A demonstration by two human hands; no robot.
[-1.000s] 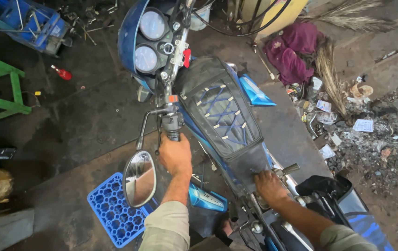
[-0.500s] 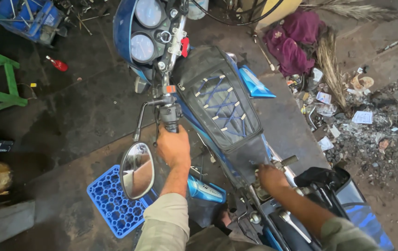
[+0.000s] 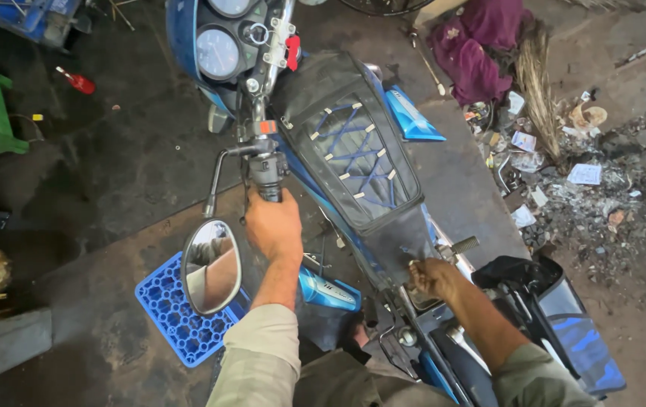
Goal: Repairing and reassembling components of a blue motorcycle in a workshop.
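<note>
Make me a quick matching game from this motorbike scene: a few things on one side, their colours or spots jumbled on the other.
Things:
1. left hand
2. right hand
3. crate
4. cloth

Descriptions:
A. purple, lying on the floor
B. blue plastic, on the floor under the mirror
C. gripping the handlebar grip
D. low, at the rear end of the covered fuel tank

Pairs: 1-C, 2-D, 3-B, 4-A

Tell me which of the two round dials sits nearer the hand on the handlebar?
The lower dial, fully in view; the other dial is cut off by the picture's top edge, farther from the left hand.
</note>
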